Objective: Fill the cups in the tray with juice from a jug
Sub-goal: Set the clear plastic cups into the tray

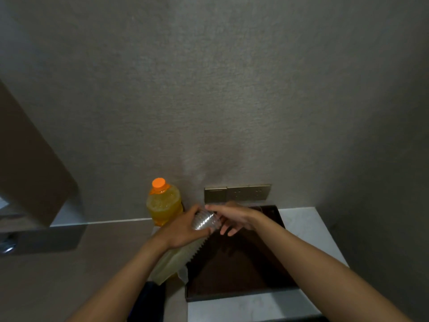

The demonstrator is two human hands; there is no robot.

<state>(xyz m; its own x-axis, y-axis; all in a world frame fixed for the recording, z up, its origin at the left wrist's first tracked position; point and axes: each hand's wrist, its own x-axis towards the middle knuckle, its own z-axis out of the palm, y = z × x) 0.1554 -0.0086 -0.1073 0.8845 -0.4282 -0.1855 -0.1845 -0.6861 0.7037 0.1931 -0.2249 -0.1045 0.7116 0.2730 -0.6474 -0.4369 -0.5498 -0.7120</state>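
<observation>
The left hand [183, 226] is gripping a stack of clear ribbed cups [205, 221] above the dark tray [241, 275]. The right hand [234, 217] is pinching the stack's top end. The orange juice jug [163, 203] is standing on the tabletop [301, 228], beside the tray.

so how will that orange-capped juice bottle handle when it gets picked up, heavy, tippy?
The juice bottle looks nearly full, so probably heavy for its size, and the liquid would likely slosh when it is tilted. Its body is wide and squat under the orange cap, so it seems unlikely to tip. The smooth plastic may be a bit slippery.
</observation>
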